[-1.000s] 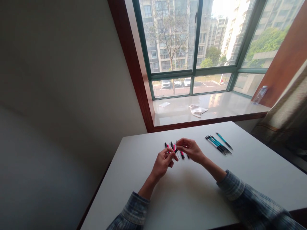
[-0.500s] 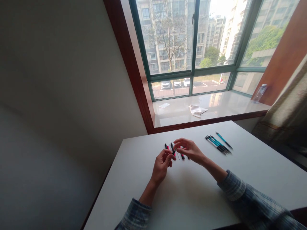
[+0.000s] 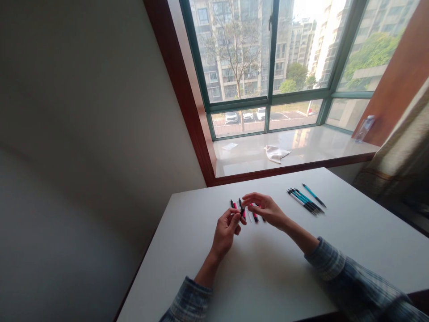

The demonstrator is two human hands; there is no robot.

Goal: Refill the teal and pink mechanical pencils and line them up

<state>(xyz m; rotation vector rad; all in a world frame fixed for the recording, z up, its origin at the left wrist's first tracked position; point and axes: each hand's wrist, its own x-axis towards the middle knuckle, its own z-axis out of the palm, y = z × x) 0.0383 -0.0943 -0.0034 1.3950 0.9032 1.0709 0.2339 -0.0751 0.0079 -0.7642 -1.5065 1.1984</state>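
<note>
My left hand (image 3: 225, 230) is closed, pinching a small black pen part (image 3: 241, 213) between thumb and fingertips just above the table. My right hand (image 3: 266, 210) arches over from the other side, its thumb and fingers bent around the upper end of the same part; the exact contact is too small to make out. Behind and below the hands lie black-and-pink pen pieces (image 3: 235, 205), with a thin pale rod (image 3: 249, 217) and another pink-and-black piece (image 3: 255, 218) among them. My right hand partly covers this row.
Several teal-and-black pens (image 3: 304, 202) lie side by side at the table's right, with one teal pen (image 3: 313, 195) slightly apart. The white table (image 3: 187, 250) meets a window sill holding a crumpled white cloth (image 3: 276, 154), a paper (image 3: 229, 146) and a clear bottle (image 3: 364, 129).
Both hands stay almost in place around the black pen part, with only slight finger movement. The pens on the table have not moved.
</note>
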